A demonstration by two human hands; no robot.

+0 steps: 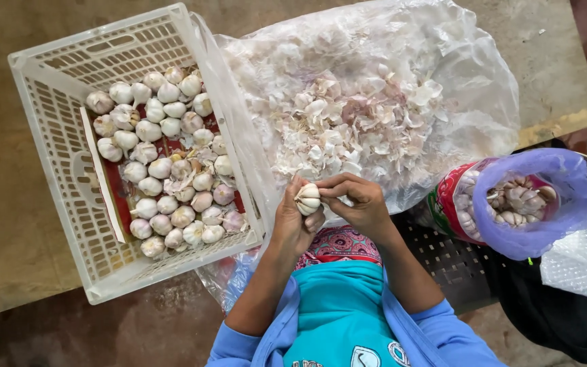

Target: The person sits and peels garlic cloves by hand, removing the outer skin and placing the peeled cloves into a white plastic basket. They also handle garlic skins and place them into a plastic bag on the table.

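Brownish concrete floor fills the bkgd, darker and wet-looking along the bottom of the frame.

Upper left to centre-left: a white slotted plastic crate [56, 115], tilted, w/ a heap of whole garlic bulbs [164, 163] inside, lying on a red liner.

Upper centre to right: a big clear plastic bag [470, 88] spread open on the floor, holding a pile of papery garlic skins [354, 129], white w/ some pinkish bits.

Centre, just below the skins: both hands meet on one garlic bulb [308, 198]. Left hand [295, 221] cups and grips the bulb from below/left, fingers curled round it. Right hand [358, 204] is closed in a pinch, thumb and fingertips on the bulb's right side and top. So the bulb sits between the two hands, above the person's lap, near the crate's lower right corner but not touching it.

Right of the hands: a purple plastic bag [558, 204], mouth open, more garlic bulbs inside, w/ a red-and-white mesh sack around them on its left side.

Bottom centre: blue sleeves [436, 326] pushed up, teal top, patterned cloth on the lap. Dark perforated seat shows lower right of the hands.
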